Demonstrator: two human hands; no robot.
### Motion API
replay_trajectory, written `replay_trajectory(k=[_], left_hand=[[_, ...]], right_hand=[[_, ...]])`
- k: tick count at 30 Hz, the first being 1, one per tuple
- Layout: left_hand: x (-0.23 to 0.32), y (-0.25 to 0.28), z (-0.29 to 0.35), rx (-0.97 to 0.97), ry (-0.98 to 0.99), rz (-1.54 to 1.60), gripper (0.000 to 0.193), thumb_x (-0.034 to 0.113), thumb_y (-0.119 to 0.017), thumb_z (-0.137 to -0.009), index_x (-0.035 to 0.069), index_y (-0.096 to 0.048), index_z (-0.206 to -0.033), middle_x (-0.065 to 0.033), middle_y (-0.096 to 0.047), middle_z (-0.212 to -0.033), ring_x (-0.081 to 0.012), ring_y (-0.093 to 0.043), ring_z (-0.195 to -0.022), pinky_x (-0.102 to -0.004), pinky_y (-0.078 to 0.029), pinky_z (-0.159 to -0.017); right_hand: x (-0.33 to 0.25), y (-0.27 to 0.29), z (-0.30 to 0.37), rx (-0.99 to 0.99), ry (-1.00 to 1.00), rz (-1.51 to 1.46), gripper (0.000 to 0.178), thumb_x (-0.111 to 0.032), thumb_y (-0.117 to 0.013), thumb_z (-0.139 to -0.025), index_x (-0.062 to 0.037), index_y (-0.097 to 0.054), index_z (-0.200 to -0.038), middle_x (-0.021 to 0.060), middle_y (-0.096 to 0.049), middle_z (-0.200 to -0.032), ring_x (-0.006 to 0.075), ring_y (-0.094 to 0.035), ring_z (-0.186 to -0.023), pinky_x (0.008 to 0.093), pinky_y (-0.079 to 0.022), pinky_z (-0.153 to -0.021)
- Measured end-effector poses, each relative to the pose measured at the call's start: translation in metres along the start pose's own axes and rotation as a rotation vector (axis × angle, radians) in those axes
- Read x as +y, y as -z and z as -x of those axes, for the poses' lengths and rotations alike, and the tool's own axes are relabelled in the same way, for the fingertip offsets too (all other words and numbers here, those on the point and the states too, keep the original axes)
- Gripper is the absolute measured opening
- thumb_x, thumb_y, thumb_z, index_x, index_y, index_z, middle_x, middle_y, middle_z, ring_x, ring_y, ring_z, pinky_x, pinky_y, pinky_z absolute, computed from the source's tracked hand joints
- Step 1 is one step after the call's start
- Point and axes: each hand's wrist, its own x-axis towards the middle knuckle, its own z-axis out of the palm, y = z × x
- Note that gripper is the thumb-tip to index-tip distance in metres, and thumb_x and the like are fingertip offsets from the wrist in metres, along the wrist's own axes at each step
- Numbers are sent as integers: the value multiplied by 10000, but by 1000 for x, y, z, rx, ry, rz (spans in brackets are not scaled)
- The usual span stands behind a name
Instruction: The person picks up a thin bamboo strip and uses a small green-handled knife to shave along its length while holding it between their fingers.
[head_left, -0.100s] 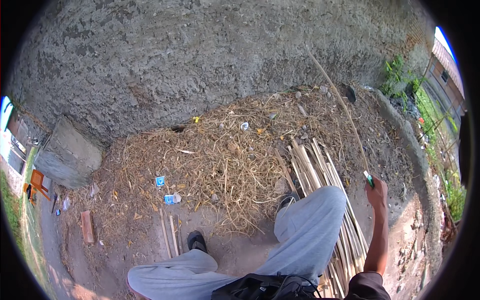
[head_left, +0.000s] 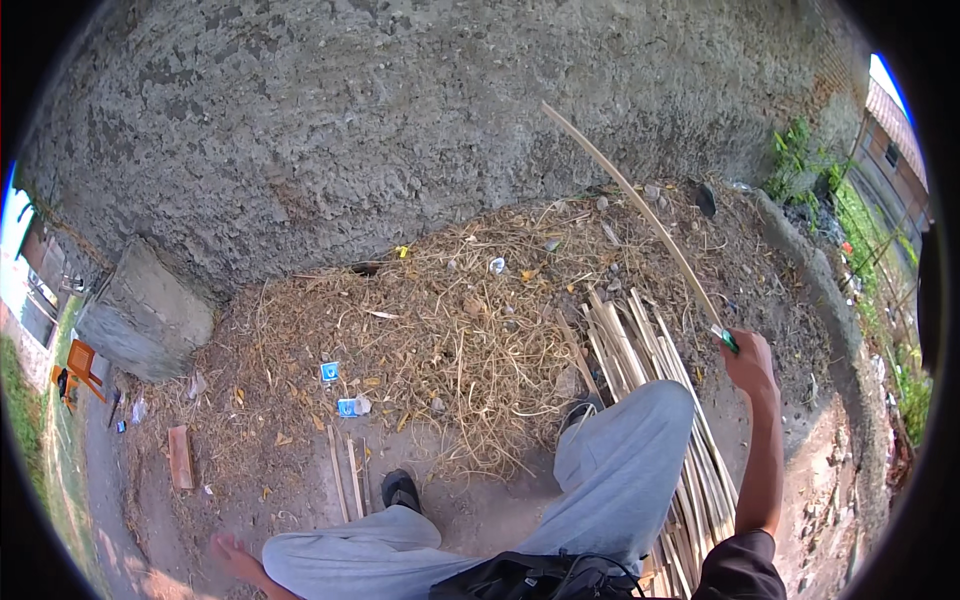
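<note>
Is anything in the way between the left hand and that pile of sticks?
Yes. In this view, the grey-trousered left leg and right leg come between the left hand and the pile of sticks; the right leg hides part of the pile.

One wide fisheye view looks down from the head; hands point(head_left: 750, 361) near, wall point(head_left: 400, 120) farther ahead.

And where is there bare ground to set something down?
Bare dirt lies between the left shoe and right leg, below the straw. Between the brick and short slats, near the left hand, it's lightly littered. Crowded: the straw, and the slat bundle under the right leg.
</note>
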Motion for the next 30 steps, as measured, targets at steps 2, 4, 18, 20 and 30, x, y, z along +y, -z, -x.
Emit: replay_trajectory(k=[2,4,18,20,30], left_hand=[[128,-49,29,-15,-186,-105,420,322,-521,-1000,-6,-568,-1258,-147,-642,-1169,-225,-641,-985,-311,-487,-856],[206,-63,40,-129,-286,12,346,242,-548,-992,-10,-579,-1228,-126,-641,-1138,-195,-628,-1006,-288,-482,-840],[279,-267,294,-1540,268,385,615,133,-608,-966,42,-293,-1487,-135,-398,-1473,-214,-615,-1086,-324,-550,-819],[274,-275,319,-1588,344,473,619,130,-586,-978,41,-261,-1498,-142,-399,-1470,-223,-621,-1078,-330,-553,-815],[272,-274,327,-1438,-399,-54,180,103,-676,-892,-9,-659,-1032,-100,-697,-903,-207,-685,-807,-315,-527,-708]], right_hand=[[-36,21,-17,-6,75,19,135,-150,-660,-842,-68,-702,-941,185,-655,-790,385,-634,-778,476,-476,-689],[-72,21,-40,-41,247,9,300,-136,-664,-825,-128,-686,-1125,169,-666,-802,387,-634,-781,479,-481,-711],[-293,-62,-37,-93,900,-304,531,-91,-716,-677,-218,-685,-1192,46,-687,-739,264,-653,-656,402,-501,-586],[-299,-78,-31,-65,993,-369,516,-95,-729,-665,-215,-695,-1166,30,-684,-732,248,-650,-646,388,-502,-580],[-289,-95,-43,-92,987,-357,335,-67,-724,-679,-186,-744,-992,-39,-656,-723,174,-574,-783,344,-495,-597]])
